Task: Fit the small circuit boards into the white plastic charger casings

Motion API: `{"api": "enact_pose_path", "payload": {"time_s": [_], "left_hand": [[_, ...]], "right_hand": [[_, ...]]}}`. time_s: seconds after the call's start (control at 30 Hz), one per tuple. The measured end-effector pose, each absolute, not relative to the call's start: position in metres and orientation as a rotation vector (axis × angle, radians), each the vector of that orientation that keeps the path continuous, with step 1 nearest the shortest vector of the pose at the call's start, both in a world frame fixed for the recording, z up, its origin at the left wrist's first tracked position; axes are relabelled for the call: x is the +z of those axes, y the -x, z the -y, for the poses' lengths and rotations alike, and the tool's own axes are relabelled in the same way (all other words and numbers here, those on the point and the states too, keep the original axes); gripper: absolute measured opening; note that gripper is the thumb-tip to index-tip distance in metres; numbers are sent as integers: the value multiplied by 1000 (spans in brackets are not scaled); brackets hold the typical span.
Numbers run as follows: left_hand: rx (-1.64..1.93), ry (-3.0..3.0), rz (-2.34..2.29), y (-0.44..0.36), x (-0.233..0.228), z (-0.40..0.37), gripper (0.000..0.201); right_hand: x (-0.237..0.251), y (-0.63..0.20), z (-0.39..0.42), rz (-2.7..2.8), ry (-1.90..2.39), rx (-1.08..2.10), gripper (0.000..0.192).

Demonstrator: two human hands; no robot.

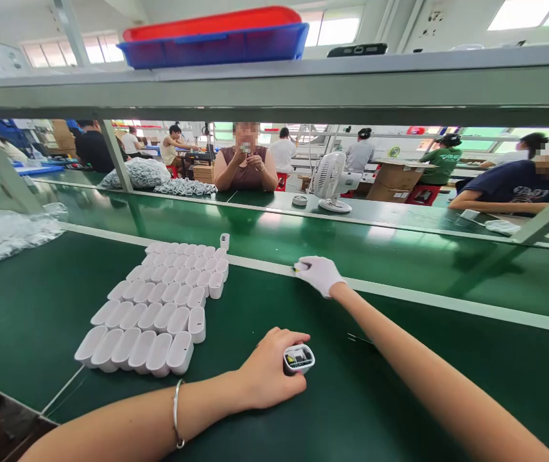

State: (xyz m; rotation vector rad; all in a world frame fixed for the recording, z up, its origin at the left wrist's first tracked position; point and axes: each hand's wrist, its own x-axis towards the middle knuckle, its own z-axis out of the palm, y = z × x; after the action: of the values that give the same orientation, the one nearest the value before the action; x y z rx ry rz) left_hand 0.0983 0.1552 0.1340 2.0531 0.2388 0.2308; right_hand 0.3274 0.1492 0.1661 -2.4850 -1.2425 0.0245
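My left hand (pixel 268 377) is bare and rests on the green bench mat (pixel 361 398), closed around a small white plastic case (pixel 298 359) whose open top shows parts inside. My right hand (pixel 319 274) wears a white glove and reaches forward to the white strip at the mat's far edge, its fingers pinching a small dark and yellow item (pixel 297 267). To the left of both hands, several white case shells (pixel 158 308) stand packed in neat rows on the mat.
A green conveyor belt (pixel 399 237) runs beyond the white strip. A small white fan (pixel 331 181) and cardboard boxes (pixel 392 179) stand on its far side, where other people sit working. Clear bags of white parts (pixel 4 231) lie at left. Blue and red trays (pixel 216 38) sit on the overhead shelf.
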Motion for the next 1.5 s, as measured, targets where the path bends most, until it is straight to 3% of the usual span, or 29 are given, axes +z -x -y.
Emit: {"api": "enact_pose_path", "payload": {"time_s": [0.1, 0.27, 0.4, 0.47, 0.7, 0.83, 0.97, 1.5], "left_hand": [[226, -2033, -298, -98, 131, -153, 54], [251, -1966, -294, -99, 130, -156, 50], [276, -1875, -328, -102, 131, -159, 51], [275, -1841, -348, -103, 130, -158, 50], [259, -1900, -310, -101, 130, -153, 47], [258, -1989, -253, -101, 133, -152, 32], [252, -1969, -276, -101, 135, -151, 29], [224, -1981, -270, -102, 135, -152, 25]], "right_hand": [[160, -329, -78, 1269, 2467, 70, 20], [153, -322, 22, 1290, 2299, -62, 45], [155, -319, 58, 1362, 2346, 77, 21], [154, -316, 58, 1373, 2364, 97, 8], [153, -269, 33, 1432, 2056, -76, 17], [160, -239, 27, 1668, 1907, -468, 36], [159, -229, 22, 1654, 1912, -699, 21], [161, -227, 5, 1684, 2013, -743, 40]]}}
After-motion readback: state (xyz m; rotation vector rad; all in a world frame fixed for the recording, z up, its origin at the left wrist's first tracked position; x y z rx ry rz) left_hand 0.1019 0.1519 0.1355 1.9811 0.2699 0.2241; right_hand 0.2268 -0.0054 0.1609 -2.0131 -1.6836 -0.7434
